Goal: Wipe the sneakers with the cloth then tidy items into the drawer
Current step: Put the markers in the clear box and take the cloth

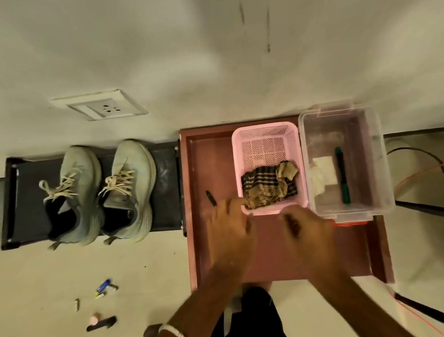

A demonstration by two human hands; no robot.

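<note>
Tidying stage: both hands at the pink basket's near rim

Small items (104,303) lie loose on the floor, about five, not yet stowed. The left hand (230,225) touches the pink basket (265,137); the right hand (305,228) hovers beside it, blurred, so neither grip can be told. One checked cloth (269,184) lies in the basket inside the open drawer (213,169), with one clear box (346,133). Two sneakers (101,192) sit farther left; wiping looks finished.
</note>
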